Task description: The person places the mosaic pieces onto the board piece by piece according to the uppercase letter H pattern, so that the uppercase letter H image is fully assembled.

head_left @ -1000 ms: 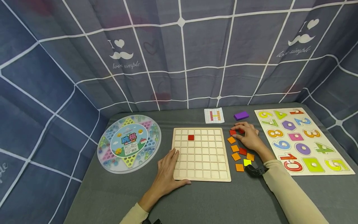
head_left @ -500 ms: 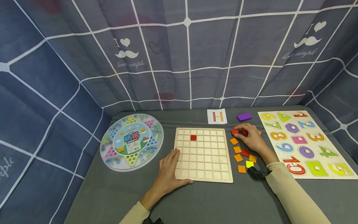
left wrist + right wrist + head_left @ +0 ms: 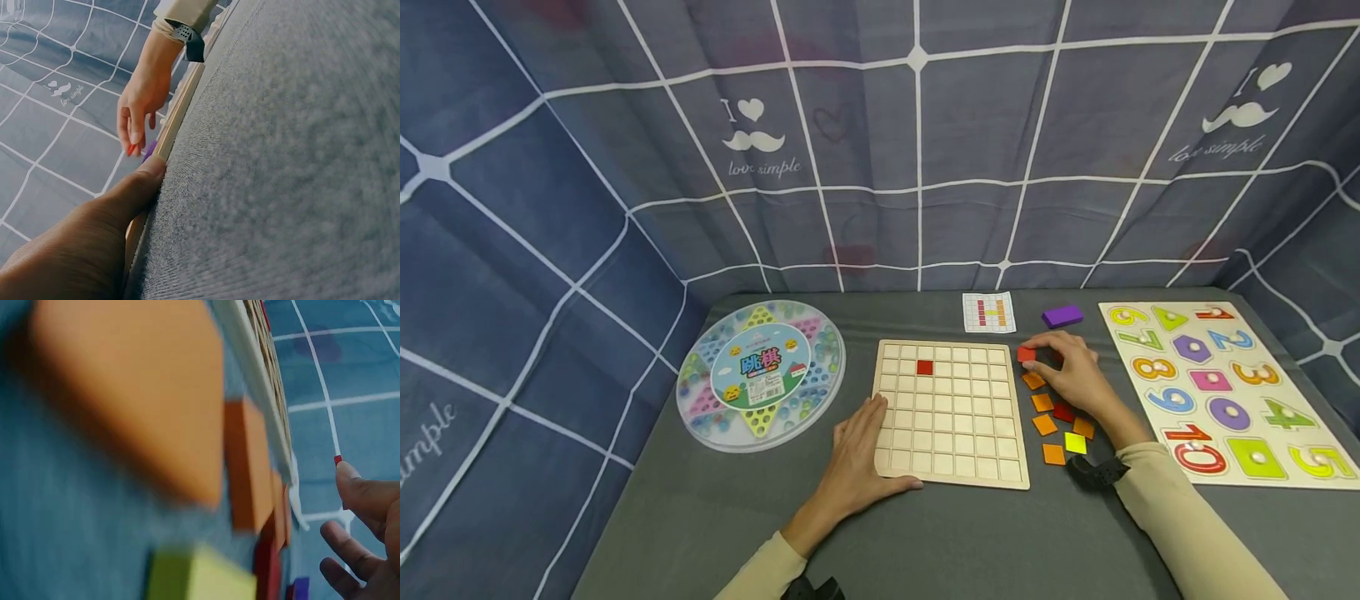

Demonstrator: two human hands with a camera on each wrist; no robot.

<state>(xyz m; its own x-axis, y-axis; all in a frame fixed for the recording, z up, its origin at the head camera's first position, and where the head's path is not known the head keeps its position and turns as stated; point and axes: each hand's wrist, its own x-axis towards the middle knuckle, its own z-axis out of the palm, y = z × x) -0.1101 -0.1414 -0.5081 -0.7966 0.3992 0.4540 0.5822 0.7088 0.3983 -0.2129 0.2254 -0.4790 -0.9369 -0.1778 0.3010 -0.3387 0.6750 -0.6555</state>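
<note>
My right hand [image 3: 1070, 372] pinches a red square tile [image 3: 1026, 354] between thumb and fingertips, just past the board's upper right edge. In the right wrist view, the tile [image 3: 338, 459] shows at the thumb tip, with the other fingers spread below. My left hand [image 3: 857, 454] lies with straight fingers along the left edge of the wooden grid board [image 3: 951, 417]; its thumb [image 3: 147, 172] touches the near edge. One red tile [image 3: 925, 367] sits in a square near the board's top. Right of the board lie several orange tiles [image 3: 1045, 425], another red tile [image 3: 1063, 412] and a yellow-green tile [image 3: 1075, 442].
Behind the board lies a pattern card [image 3: 988, 312] with a red, yellow and orange H shape. A purple block [image 3: 1062, 317] is beside it. A round Chinese checkers set [image 3: 760, 375] stands left, a number puzzle board [image 3: 1213, 392] right. A grid-patterned curtain [image 3: 880, 150] hangs behind.
My right hand has moved slightly left toward the board with the red tile. My left hand stays at the board's edge. The head view has turned a little, shifting everything rightward.
</note>
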